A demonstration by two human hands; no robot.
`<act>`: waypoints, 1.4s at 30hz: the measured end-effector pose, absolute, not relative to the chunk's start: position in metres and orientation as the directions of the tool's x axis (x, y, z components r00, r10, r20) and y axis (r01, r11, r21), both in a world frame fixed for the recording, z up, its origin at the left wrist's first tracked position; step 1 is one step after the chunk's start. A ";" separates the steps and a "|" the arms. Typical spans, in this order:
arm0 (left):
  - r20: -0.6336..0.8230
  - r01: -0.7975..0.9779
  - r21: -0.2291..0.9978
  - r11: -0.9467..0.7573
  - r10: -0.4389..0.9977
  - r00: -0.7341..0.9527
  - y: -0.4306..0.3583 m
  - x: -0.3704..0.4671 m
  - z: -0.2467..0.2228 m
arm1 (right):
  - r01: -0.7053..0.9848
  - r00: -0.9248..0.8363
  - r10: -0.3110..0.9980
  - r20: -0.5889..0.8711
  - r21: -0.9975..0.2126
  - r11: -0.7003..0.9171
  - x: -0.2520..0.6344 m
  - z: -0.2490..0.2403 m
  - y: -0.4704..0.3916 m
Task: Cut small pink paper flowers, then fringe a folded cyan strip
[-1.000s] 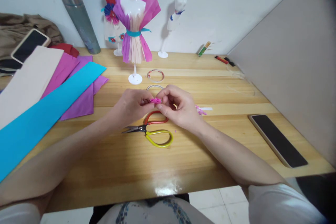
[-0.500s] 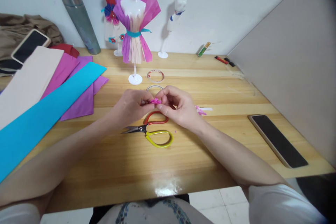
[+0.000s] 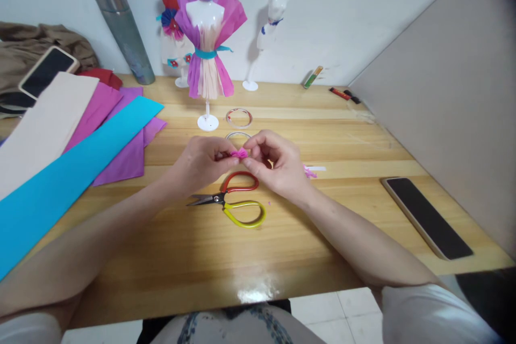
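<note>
Between my two hands, over the middle of the table, is a small gathered piece of bright pink crepe paper (image 3: 241,153). My left hand (image 3: 203,164) pinches its left side with thumb and forefinger. At its right edge are the thumb and forefinger of my right hand (image 3: 278,164), closed on the paper; the exact contact is small and partly hidden. Scissors (image 3: 216,199) with one red and one yellow handle lie just below, blades slightly parted and pointing left. A roll of tape (image 3: 238,134) is partly covered behind my fingers. Pink paper scraps (image 3: 309,172) lie beside my right wrist.
A dress form (image 3: 207,54) in pink and cream paper stands behind my hands, with other forms near the wall. Coloured crepe sheets (image 3: 80,158) and a flask (image 3: 121,27) are at left. A phone (image 3: 427,217) lies right; another tape roll (image 3: 239,117) lies further back.
My right hand has shifted slightly right, its fingertips drawing toward the paper's right edge. More of the pink paper shows, fanned out a little. My left hand has hardly moved.
</note>
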State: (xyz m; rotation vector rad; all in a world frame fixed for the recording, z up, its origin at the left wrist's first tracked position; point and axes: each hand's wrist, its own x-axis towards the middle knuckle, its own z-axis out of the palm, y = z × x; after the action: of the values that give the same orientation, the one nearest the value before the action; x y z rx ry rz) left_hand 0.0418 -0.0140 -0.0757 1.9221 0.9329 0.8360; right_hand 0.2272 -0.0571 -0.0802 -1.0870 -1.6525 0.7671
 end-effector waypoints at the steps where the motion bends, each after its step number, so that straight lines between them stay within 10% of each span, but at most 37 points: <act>1: 0.206 0.286 0.876 -0.389 0.837 0.508 -0.014 0.042 -0.076 | 0.298 -0.130 0.914 0.383 -0.865 0.405 0.227 -0.081 -0.057; 42: 0.105 0.324 0.864 -0.385 0.767 0.632 -0.013 0.042 -0.072 | 0.369 -0.179 0.878 0.443 -0.797 0.478 0.231 -0.080 -0.055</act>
State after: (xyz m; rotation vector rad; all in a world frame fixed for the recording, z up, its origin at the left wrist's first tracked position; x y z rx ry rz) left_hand 0.0422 -0.0129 -0.0724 1.9721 0.8577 0.6353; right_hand 0.2314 -0.0554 -0.0798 -1.0625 -1.7602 0.6615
